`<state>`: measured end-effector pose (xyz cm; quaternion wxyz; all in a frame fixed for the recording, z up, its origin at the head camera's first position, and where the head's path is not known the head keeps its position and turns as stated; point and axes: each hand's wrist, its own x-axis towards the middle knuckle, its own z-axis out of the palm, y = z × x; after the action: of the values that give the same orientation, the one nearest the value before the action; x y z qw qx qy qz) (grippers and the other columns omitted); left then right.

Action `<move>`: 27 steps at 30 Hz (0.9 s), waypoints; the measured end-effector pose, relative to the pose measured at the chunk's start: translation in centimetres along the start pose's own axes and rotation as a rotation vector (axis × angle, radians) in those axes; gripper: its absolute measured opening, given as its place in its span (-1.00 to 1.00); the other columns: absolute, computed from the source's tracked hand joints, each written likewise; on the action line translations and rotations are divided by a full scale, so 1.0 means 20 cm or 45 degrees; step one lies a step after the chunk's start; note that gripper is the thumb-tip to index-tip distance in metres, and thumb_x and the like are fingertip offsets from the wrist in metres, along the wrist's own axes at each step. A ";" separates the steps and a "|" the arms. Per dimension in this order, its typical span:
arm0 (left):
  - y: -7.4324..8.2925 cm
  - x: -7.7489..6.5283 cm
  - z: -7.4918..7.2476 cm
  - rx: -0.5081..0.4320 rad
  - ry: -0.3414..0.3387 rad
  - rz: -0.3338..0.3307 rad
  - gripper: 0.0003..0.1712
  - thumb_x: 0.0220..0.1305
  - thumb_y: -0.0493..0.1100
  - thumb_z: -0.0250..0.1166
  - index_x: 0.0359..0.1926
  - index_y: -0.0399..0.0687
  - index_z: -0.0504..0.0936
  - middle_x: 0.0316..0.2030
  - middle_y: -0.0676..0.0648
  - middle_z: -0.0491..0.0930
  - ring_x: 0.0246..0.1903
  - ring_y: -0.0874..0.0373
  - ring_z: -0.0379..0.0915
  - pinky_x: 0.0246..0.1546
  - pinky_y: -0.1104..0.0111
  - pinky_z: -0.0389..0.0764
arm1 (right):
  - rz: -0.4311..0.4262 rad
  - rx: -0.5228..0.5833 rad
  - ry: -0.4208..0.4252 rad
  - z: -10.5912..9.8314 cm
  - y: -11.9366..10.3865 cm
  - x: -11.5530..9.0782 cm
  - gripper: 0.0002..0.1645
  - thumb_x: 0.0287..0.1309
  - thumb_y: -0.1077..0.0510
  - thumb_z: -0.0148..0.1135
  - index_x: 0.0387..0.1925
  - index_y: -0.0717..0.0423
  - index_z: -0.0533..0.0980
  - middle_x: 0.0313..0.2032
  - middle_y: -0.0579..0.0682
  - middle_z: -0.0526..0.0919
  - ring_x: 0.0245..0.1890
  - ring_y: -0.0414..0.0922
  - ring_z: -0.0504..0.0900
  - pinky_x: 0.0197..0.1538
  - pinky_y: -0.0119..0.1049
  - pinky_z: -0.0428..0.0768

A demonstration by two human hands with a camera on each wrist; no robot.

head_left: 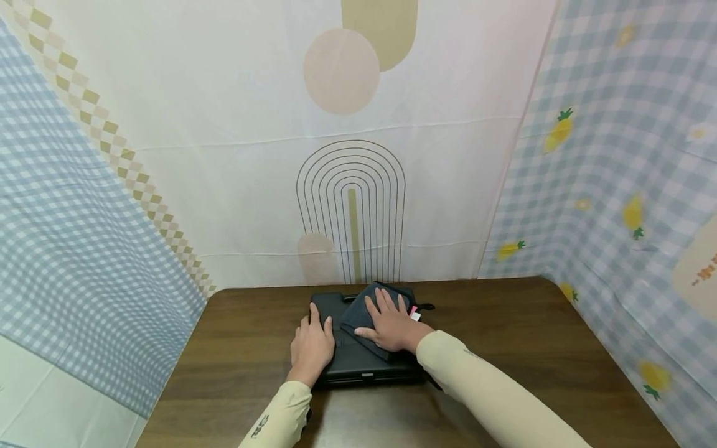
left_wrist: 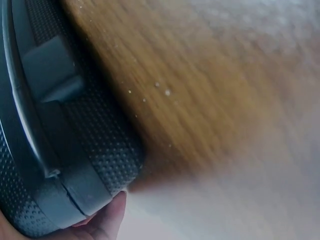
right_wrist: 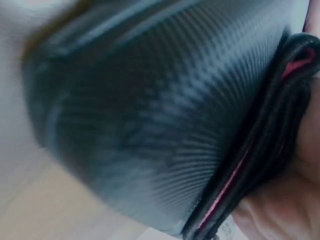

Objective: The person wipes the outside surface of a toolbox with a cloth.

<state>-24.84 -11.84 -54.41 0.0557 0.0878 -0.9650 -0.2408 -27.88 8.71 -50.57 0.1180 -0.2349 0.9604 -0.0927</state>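
Note:
A black hard-shell case (head_left: 358, 363) lies flat on the brown table, with a handle at its back edge and a latch at its front. On its right half sits a dark grey folded cloth item (head_left: 356, 316), set at a slant, with pink and white tags. My right hand (head_left: 390, 325) rests on this cloth with fingers spread. The right wrist view shows the folded layers (right_wrist: 235, 175) with pink lining at the palm. My left hand (head_left: 311, 345) lies along the case's left side, thumb on its top; fingertips (left_wrist: 118, 210) reach round a textured corner in the left wrist view.
The brown wooden table (head_left: 246, 348) extends to both sides of the case. A white patterned cloth (head_left: 252, 205) hangs behind it, and blue checked cloths hang at the left and right. A black loop (head_left: 428, 306) sticks out right of the folded item.

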 end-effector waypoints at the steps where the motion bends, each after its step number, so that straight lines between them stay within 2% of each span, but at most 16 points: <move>1: 0.00 0.00 0.00 0.001 -0.001 -0.001 -0.24 0.55 0.18 -0.10 0.58 -0.06 0.02 0.33 -0.36 0.38 0.25 -0.34 0.41 0.09 -0.16 0.53 | 0.010 0.007 0.002 -0.01 0.00 0.01 0.04 0.38 -0.50 -0.27 0.60 0.04 -0.10 0.59 0.23 -0.25 0.62 0.15 -0.28 0.53 0.32 -0.17; 6: 0.00 0.00 0.01 -0.001 0.000 -0.013 -0.24 0.55 0.18 -0.10 0.58 -0.05 0.01 0.34 -0.36 0.37 0.25 -0.33 0.40 0.09 -0.16 0.53 | 0.038 0.022 0.013 -0.02 0.00 0.06 0.01 0.39 -0.50 -0.29 0.59 0.04 -0.05 0.59 0.22 -0.21 0.61 0.16 -0.25 0.53 0.32 -0.16; 20: 0.00 0.00 0.01 -0.008 -0.005 0.001 -0.17 0.51 0.26 -0.08 0.59 -0.05 -0.02 0.35 -0.39 0.34 0.24 -0.34 0.40 0.08 -0.15 0.52 | 0.085 0.010 0.029 0.00 0.02 0.09 -0.01 0.38 -0.51 -0.32 0.59 -0.03 -0.03 0.60 0.15 -0.17 0.62 0.11 -0.25 0.54 0.29 -0.19; 27: 0.00 -0.01 0.01 -0.062 0.010 -0.020 -0.17 0.50 0.25 -0.04 0.58 -0.05 0.01 0.32 -0.38 0.37 0.22 -0.33 0.41 0.08 -0.17 0.51 | 0.127 0.069 0.016 0.01 0.05 0.14 -0.08 0.44 -0.45 -0.36 0.60 -0.05 -0.06 0.61 0.12 -0.25 0.62 0.08 -0.35 0.54 0.29 -0.32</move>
<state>-24.64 -11.72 -54.54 0.0597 0.0951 -0.9579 -0.2642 -30.73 8.22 -51.60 0.1229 -0.1830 0.9687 -0.1140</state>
